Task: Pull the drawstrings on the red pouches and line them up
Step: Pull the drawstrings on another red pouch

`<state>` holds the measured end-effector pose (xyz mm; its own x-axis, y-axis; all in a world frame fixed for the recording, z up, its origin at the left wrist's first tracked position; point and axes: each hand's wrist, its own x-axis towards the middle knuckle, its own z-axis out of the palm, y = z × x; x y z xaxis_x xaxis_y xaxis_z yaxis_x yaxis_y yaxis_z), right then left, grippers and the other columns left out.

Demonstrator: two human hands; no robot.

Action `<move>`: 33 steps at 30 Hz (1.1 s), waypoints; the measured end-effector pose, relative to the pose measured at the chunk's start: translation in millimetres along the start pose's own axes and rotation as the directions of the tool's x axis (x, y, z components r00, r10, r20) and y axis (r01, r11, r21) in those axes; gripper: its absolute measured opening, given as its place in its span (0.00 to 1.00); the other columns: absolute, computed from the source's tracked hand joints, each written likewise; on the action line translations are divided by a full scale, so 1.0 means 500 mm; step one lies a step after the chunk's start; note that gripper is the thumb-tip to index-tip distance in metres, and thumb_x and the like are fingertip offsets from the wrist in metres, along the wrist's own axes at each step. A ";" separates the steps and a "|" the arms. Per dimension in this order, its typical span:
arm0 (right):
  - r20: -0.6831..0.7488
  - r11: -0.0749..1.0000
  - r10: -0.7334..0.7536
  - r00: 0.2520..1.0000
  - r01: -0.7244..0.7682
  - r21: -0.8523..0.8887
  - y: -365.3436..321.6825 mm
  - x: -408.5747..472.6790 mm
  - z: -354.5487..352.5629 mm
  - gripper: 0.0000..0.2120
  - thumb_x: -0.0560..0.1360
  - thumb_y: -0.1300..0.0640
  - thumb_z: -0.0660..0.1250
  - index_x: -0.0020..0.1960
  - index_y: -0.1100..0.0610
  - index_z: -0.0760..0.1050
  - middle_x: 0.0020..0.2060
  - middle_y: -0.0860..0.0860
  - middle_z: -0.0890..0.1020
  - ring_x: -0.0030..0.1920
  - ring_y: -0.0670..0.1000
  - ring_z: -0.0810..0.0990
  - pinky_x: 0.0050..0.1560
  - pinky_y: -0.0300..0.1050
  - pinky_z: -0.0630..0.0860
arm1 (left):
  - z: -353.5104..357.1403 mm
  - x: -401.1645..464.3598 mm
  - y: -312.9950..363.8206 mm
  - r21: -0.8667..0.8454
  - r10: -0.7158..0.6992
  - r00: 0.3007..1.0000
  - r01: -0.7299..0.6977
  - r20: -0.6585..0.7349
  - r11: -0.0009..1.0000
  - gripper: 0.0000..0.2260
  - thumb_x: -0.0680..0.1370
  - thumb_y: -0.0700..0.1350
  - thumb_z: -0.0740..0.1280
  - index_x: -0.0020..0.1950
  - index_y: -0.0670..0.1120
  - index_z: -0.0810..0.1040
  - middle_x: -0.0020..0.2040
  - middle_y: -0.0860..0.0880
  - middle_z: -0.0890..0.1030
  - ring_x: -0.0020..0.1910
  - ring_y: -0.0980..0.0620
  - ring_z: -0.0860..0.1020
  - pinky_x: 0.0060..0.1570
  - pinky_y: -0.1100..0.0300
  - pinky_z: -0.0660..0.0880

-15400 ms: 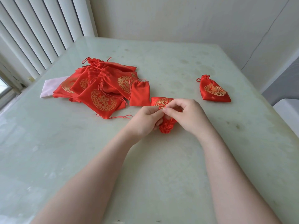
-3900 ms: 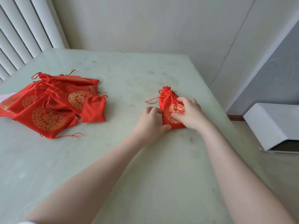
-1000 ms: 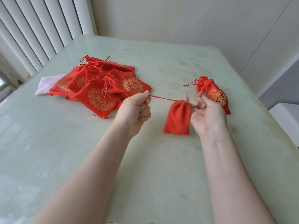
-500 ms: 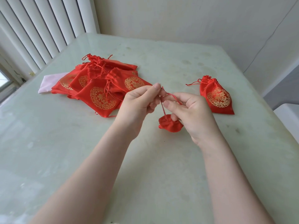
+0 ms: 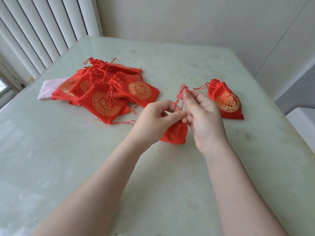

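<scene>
A small plain red pouch [image 5: 175,133] hangs just above the table between my hands, its neck gathered. My left hand [image 5: 156,120] pinches the pouch at its neck. My right hand [image 5: 202,116] pinches the red drawstrings [image 5: 182,92], which stick up above its fingertips. At the right lies a cinched red pouch with a gold emblem [image 5: 225,101], its strings trailing left. A pile of several red pouches with gold emblems [image 5: 105,92] lies at the left, apart from both hands.
The pale green table [image 5: 85,167] reaches the wall at the back. A pink cloth [image 5: 48,87] pokes out from under the pile's left side. White vertical blinds [image 5: 42,31] hang at the left. A white object [image 5: 303,123] stands beyond the table's right edge.
Half a second ago my hands held the strings close together above the bunched pouch. Now the right hand has lifted the strings higher and the left has dropped to the pouch neck.
</scene>
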<state>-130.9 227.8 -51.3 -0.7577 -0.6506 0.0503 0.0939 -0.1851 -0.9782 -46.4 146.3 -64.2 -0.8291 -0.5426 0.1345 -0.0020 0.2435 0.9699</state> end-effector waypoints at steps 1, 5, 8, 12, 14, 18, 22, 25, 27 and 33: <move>-0.003 1.000 0.004 1.000 -0.004 0.015 0.001 0.001 0.000 0.12 0.80 0.59 0.57 0.41 0.55 0.75 0.21 0.42 0.61 0.22 0.42 0.60 0.28 0.35 0.66 | -0.002 0.000 0.003 -0.022 -0.016 1.000 0.016 -0.019 1.000 0.07 0.75 0.44 0.68 0.36 0.47 0.77 0.31 0.53 0.80 0.27 0.57 0.68 0.30 0.62 0.64; -0.078 0.967 0.147 0.986 -0.126 0.223 0.000 0.011 -0.008 0.15 0.82 0.57 0.53 0.39 0.57 0.72 0.22 0.45 0.63 0.22 0.45 0.62 0.30 0.38 0.73 | -0.014 0.005 0.013 -0.382 -0.176 0.984 0.163 0.000 0.910 0.09 0.80 0.41 0.60 0.39 0.45 0.72 0.29 0.54 0.77 0.23 0.57 0.58 0.23 0.68 0.57; -0.152 0.958 0.168 0.974 -0.126 0.256 0.000 0.016 -0.015 0.17 0.81 0.55 0.54 0.36 0.57 0.71 0.24 0.48 0.71 0.26 0.47 0.72 0.35 0.40 0.77 | -0.018 0.008 0.014 -0.428 -0.269 0.963 0.254 0.025 0.868 0.11 0.80 0.43 0.59 0.37 0.47 0.72 0.28 0.53 0.73 0.23 0.57 0.57 0.21 0.68 0.55; -0.142 0.999 -0.026 0.990 0.030 0.024 -0.009 0.010 -0.016 0.20 0.81 0.55 0.55 0.32 0.54 0.74 0.28 0.49 0.68 0.26 0.44 0.62 0.26 0.35 0.59 | -0.013 0.010 0.015 -0.237 -0.341 0.934 0.309 -0.106 0.921 0.15 0.78 0.45 0.61 0.31 0.47 0.69 0.22 0.54 0.66 0.21 0.57 0.60 0.24 0.66 0.59; -0.011 0.993 -0.036 0.999 0.037 0.111 -0.013 0.004 -0.014 0.21 0.81 0.56 0.55 0.32 0.54 0.76 0.24 0.48 0.67 0.24 0.44 0.61 0.24 0.35 0.56 | -0.011 0.009 0.014 -0.135 -0.291 0.949 0.274 -0.126 0.952 0.16 0.78 0.45 0.62 0.29 0.47 0.68 0.20 0.56 0.64 0.22 0.57 0.61 0.25 0.65 0.60; 0.119 0.983 -0.171 0.978 0.160 0.093 -0.009 0.001 -0.009 0.15 0.78 0.56 0.58 0.37 0.52 0.80 0.28 0.47 0.78 0.30 0.45 0.70 0.32 0.35 0.67 | -0.009 0.002 0.020 -0.003 -0.150 0.989 0.150 0.006 0.989 0.16 0.80 0.44 0.59 0.31 0.45 0.71 0.23 0.55 0.64 0.26 0.55 0.62 0.26 0.65 0.61; 0.107 0.972 -0.202 0.974 0.212 -0.102 -0.007 0.001 -0.010 0.10 0.76 0.53 0.58 0.44 0.50 0.79 0.31 0.44 0.82 0.37 0.42 0.75 0.39 0.32 0.68 | -0.006 -0.004 0.028 -0.059 -0.082 0.989 0.090 0.121 0.994 0.14 0.81 0.39 0.55 0.37 0.42 0.74 0.26 0.51 0.61 0.25 0.57 0.60 0.26 0.67 0.58; 0.203 0.970 -0.211 0.956 0.231 -0.081 -0.010 -0.010 0.000 0.11 0.80 0.58 0.56 0.47 0.53 0.77 0.33 0.45 0.80 0.36 0.40 0.75 0.37 0.30 0.70 | -0.009 -0.007 0.029 -0.070 -0.051 0.986 0.062 0.156 0.996 0.13 0.77 0.42 0.58 0.35 0.49 0.78 0.25 0.55 0.64 0.25 0.59 0.62 0.28 0.67 0.60; 0.268 0.966 -0.212 0.940 0.243 -0.087 -0.011 -0.015 0.004 0.10 0.80 0.59 0.56 0.49 0.52 0.76 0.36 0.45 0.79 0.36 0.38 0.76 0.36 0.29 0.70 | -0.011 -0.008 0.027 -0.004 -0.047 0.988 0.048 0.150 0.999 0.15 0.77 0.45 0.61 0.32 0.52 0.78 0.22 0.57 0.68 0.24 0.60 0.65 0.28 0.68 0.62; 0.269 0.947 -0.177 0.947 0.238 -0.216 -0.004 -0.001 -0.017 0.13 0.76 0.61 0.63 0.59 0.52 0.70 0.45 0.47 0.76 0.35 0.37 0.77 0.37 0.30 0.72 | -0.015 -0.003 0.024 -0.154 -0.096 0.992 0.107 0.077 0.982 0.19 0.80 0.43 0.59 0.30 0.49 0.77 0.25 0.52 0.64 0.26 0.55 0.60 0.28 0.63 0.58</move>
<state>-136.1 234.7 -51.1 -0.5607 -0.7811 0.2748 -0.2312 -0.1709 -0.9578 -40.8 144.2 -51.2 -0.8655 -0.5003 0.0250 -0.0045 0.0576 0.9983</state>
